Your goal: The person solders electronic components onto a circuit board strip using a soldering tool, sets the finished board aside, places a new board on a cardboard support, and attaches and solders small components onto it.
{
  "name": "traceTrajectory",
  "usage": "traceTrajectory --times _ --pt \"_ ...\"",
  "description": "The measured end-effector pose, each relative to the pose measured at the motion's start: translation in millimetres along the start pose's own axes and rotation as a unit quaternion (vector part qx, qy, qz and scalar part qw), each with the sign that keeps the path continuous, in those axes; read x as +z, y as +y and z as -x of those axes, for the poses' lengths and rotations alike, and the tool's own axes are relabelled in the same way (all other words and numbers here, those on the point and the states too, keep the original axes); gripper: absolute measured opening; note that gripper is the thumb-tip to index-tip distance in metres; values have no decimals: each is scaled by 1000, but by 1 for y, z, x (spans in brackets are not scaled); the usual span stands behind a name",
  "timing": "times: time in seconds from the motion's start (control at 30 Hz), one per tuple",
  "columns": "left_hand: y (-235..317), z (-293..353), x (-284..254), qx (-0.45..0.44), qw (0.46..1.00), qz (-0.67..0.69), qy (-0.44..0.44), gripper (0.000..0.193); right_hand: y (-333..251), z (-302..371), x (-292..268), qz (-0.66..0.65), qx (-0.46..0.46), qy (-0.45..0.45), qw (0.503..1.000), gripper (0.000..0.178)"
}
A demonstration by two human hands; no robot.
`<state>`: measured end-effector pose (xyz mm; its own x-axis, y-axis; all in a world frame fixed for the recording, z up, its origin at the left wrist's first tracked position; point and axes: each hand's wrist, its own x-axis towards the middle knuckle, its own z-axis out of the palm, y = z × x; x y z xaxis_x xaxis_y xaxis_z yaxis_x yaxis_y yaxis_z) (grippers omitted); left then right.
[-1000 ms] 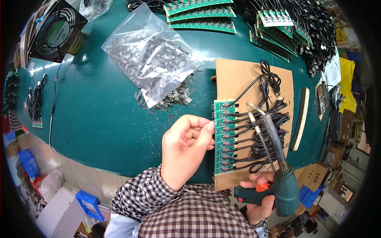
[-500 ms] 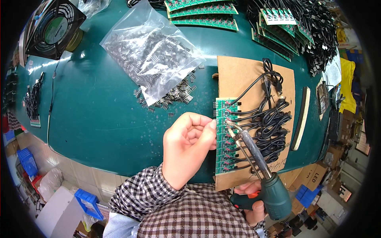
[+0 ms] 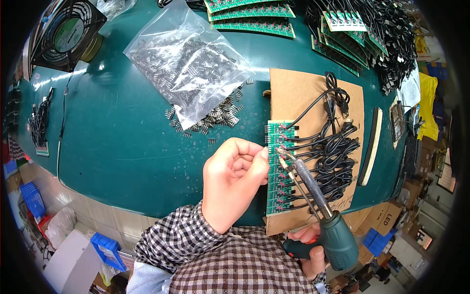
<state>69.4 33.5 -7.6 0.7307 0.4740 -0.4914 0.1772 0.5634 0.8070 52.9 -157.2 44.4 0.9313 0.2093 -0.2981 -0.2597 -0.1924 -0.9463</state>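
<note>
A long green circuit board (image 3: 274, 196) lies along the left edge of a brown cardboard sheet (image 3: 293, 90). Black cables (image 3: 325, 166) run off its right side in tied bundles. My left hand (image 3: 232, 181) is closed in a pinch at the board's left edge, thumb and forefinger together; whatever sits between the fingertips is too small to make out. Below the board, my right hand (image 3: 313, 255) grips the dark green handle of a soldering gun (image 3: 338, 240). Its metal tip and a thin tube beside it touch or hover just over the board's upper part, close to the left fingertips.
A clear plastic bag (image 3: 181, 63) spills small black pin connectors (image 3: 223, 115) onto the green table. More boards (image 3: 252, 24) and heaped black cables (image 3: 391, 54) fill the far side. A fan (image 3: 68, 36) stands far left; a dark strip (image 3: 370, 147) lies right of the cardboard.
Almost nothing differs. The soldering gun's body has shifted very slightly left, with its tip still over the same part of the board; my left hand keeps its pinch.
</note>
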Motion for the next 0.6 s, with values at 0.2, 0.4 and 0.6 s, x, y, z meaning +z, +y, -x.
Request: traceTrajectory --times 0.2,0.4,0.6 --pt "-1 0 0 6 1000 -12 5 8 1 -1 2 -7 11 8 1000 52" --pt "-2 0 0 1 1000 -1 11 10 1 -3 2 -5 6 -2 1000 50" --pt "-2 -1 1 2 1000 8 16 10 -2 -5 5 -2 10 -11 1000 48"
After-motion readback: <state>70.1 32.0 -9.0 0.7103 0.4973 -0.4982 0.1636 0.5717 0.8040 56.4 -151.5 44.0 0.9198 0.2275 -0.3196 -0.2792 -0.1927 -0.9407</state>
